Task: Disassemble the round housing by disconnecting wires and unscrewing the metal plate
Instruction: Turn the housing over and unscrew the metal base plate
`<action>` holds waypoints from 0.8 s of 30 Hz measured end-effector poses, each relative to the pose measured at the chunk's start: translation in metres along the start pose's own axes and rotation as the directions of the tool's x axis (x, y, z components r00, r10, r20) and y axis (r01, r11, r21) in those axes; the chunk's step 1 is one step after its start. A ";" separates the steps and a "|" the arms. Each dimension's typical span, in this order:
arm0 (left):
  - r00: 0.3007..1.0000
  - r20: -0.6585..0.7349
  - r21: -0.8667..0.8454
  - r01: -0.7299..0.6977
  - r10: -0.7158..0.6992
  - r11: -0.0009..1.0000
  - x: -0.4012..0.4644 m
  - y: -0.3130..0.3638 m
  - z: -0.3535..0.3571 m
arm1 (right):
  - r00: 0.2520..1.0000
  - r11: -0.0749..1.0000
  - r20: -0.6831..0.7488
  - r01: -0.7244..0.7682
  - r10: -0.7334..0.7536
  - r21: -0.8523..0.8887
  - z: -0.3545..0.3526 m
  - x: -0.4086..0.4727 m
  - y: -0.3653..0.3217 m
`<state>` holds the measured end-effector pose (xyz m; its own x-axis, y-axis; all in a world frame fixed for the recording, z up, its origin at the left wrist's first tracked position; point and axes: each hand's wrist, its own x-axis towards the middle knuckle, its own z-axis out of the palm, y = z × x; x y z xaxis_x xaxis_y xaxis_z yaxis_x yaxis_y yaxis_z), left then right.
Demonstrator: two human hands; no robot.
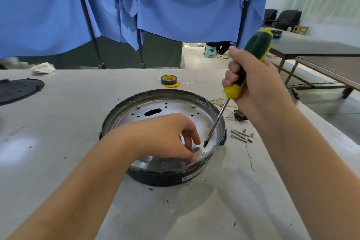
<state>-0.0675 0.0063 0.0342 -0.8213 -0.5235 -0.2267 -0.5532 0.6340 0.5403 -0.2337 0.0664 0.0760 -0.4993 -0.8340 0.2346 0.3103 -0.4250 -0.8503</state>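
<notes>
Round housing (163,178) mid-table (58,142), metal plate (175,107) inside. Left hand (167,136) reaches in, fingertips pinching something small on plate, can't tell what. Right hand (251,85) clenched round screwdriver (241,76), tip hovering just above screw (204,153) near rim.

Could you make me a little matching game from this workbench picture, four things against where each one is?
Things:
1. screwdriver
2. tape roll
3. loose bolts
4. metal plate

Places:
a. inside the round housing
b. on the table right of the housing
c. gripped in the right hand
d. on the table behind the housing

Pairs: 1-c, 2-d, 3-b, 4-a
</notes>
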 end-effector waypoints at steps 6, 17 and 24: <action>1.000 -0.003 -0.003 -0.002 0.002 1.000 0.002 -0.001 0.000 | 0.998 0.981 0.060 0.037 -0.026 -0.189 0.006 -0.007 0.009; 1.000 -0.009 0.010 -0.008 0.008 1.000 0.002 -0.002 0.002 | 0.984 0.831 0.157 0.157 -0.085 -0.534 0.022 -0.020 0.014; 0.986 -0.138 -0.179 -0.116 0.092 0.977 0.006 0.004 0.002 | 0.950 0.790 0.303 0.244 -0.078 -0.562 0.029 -0.028 0.011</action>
<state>-0.0752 0.0069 0.0338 -0.8416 -0.5366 -0.0615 -0.4199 0.5783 0.6994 -0.1929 0.0745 0.0741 -0.2534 -0.8656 0.4318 -0.3311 -0.3418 -0.8795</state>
